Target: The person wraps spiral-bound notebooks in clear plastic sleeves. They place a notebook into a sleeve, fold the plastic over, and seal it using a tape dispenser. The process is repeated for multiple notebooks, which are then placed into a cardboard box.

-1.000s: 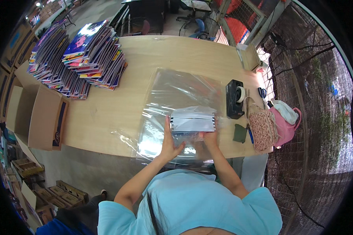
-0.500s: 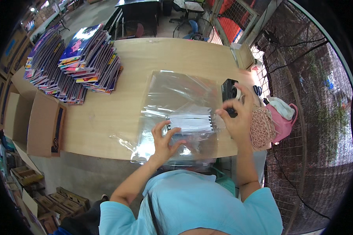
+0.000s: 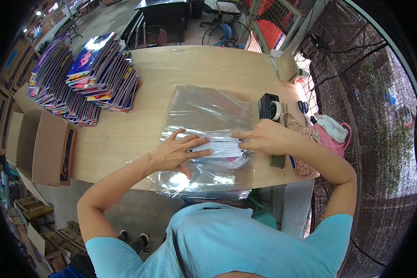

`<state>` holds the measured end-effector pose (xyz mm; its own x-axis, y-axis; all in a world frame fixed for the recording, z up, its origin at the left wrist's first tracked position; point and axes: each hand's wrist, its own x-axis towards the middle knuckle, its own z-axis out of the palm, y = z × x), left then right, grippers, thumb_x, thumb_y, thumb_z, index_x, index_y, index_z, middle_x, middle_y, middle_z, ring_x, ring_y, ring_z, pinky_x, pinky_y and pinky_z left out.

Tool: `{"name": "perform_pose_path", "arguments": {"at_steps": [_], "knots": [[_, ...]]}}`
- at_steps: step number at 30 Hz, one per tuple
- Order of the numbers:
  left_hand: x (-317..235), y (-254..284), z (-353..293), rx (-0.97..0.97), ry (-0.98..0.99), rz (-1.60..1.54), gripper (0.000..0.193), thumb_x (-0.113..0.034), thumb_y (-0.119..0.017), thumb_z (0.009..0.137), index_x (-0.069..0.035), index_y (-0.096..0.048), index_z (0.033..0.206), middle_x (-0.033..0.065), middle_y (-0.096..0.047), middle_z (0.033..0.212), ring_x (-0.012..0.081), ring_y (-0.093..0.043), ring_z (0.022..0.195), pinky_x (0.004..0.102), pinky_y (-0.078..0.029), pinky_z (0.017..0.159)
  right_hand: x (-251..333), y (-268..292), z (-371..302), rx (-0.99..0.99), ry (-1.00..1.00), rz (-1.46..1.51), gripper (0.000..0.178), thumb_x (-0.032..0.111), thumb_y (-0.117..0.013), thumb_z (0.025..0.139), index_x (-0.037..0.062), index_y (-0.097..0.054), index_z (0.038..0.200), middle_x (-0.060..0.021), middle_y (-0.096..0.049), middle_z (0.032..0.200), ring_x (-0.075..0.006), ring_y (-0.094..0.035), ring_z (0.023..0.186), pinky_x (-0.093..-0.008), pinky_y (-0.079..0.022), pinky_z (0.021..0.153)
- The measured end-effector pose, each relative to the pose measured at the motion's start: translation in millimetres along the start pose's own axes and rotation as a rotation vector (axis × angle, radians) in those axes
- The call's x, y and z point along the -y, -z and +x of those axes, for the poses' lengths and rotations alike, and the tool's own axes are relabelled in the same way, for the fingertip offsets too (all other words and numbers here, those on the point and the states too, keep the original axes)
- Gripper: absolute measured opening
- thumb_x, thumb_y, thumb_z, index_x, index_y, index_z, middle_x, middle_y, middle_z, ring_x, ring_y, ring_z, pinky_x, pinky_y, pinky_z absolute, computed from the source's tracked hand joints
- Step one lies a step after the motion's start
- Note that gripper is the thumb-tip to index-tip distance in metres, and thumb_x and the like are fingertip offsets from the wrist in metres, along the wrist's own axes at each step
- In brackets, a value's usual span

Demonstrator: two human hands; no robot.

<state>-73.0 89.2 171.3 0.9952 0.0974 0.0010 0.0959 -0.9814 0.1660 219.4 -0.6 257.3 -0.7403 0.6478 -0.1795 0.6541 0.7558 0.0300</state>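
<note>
The white paper bundle (image 3: 222, 147), apparently a short pile of bound pads seen edge-on with a glossy wrap over it, lies on clear plastic film (image 3: 208, 106), nearer the wearer than the black tape dispenser (image 3: 265, 106) and to its left. The left hand (image 3: 178, 150) is spread palm down, its fingers reaching over the bundle's left end, the farther end from the dispenser; it presses rather than grips. The right hand (image 3: 259, 139), just on the wearer's side of the dispenser, is partly curled, its fingertips at the bundle's right end; whether they pinch film or a bit of tape, I can't make out.

To work well here, the left hand should probably bear down flat and evenly, so the pads stay square and the slippery film does not creep. The right fingertips would do best smoothing outward toward the dispenser side, drawing the wrap snug without pulling the bundle askew; too sharp a tug could wrinkle or tear it.

Right of the dispenser are the dark-handled scissors (image 3: 303, 107); nearer the wearer than it is a dark green packet (image 3: 277, 161). Far left of it, spiral notebooks (image 3: 104, 69) stand in leaning stacks
</note>
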Motion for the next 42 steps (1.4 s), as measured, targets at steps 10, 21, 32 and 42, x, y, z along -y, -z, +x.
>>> {"name": "perform_pose_path", "arguments": {"at_steps": [10, 21, 32, 42], "knots": [[6.3, 9.0, 27.7, 0.154, -0.127, 0.012, 0.104, -0.065, -0.072, 0.05, -0.049, -0.025, 0.142, 0.0116, -0.015, 0.155, 0.0312, -0.02, 0.142, 0.0571, -0.011, 0.115, -4.0, -27.4, 56.0, -0.247, 0.034, 0.31, 0.016, 0.019, -0.073, 0.064, 0.0087, -0.061, 0.063, -0.0069, -0.059, 0.102, -0.0278, -0.06, 0.094, -0.0409, -0.05, 0.069], [11.3, -1.7, 23.0, 0.026, -0.13, 0.022, 0.101, -0.061, -0.076, 0.05, -0.039, -0.036, 0.141, 0.018, -0.013, 0.154, 0.0367, -0.018, 0.141, 0.0626, -0.013, 0.111, 15.2, -94.6, 64.4, -0.657, -0.381, 0.77, 0.071, 0.026, -0.084, 0.062, 0.0154, -0.05, 0.123, -0.0163, -0.032, 0.143, -0.0345, -0.039, 0.127, -0.0416, -0.047, 0.091], [-88.7, -87.4, -42.4, -0.453, 0.104, -0.125, 0.054, -0.05, -0.074, 0.068, -0.023, -0.064, 0.114, 0.0066, -0.056, 0.109, 0.0244, -0.053, 0.102, 0.0529, -0.029, 0.097, 9.2, -102.0, 76.6, -0.526, -0.73, 0.759, 0.126, 0.042, -0.09, 0.052, 0.0082, -0.016, 0.148, -0.0245, -0.037, 0.131, -0.0309, -0.049, 0.11, -0.0331, -0.05, 0.077], [5.0, -30.2, 15.9, -0.195, -0.026, 0.081, 0.075, -0.077, -0.048, 0.069, -0.04, -0.046, 0.134, -0.0036, -0.028, 0.151, 0.0288, -0.017, 0.142, 0.0672, 0.004, 0.107, -20.9, -127.6, 92.6, -0.269, -0.879, 0.904, 0.092, 0.054, -0.066, 0.079, -0.0022, -0.028, 0.142, -0.0356, -0.041, 0.13, -0.0452, -0.045, 0.123, -0.0459, -0.039, 0.101]]}}
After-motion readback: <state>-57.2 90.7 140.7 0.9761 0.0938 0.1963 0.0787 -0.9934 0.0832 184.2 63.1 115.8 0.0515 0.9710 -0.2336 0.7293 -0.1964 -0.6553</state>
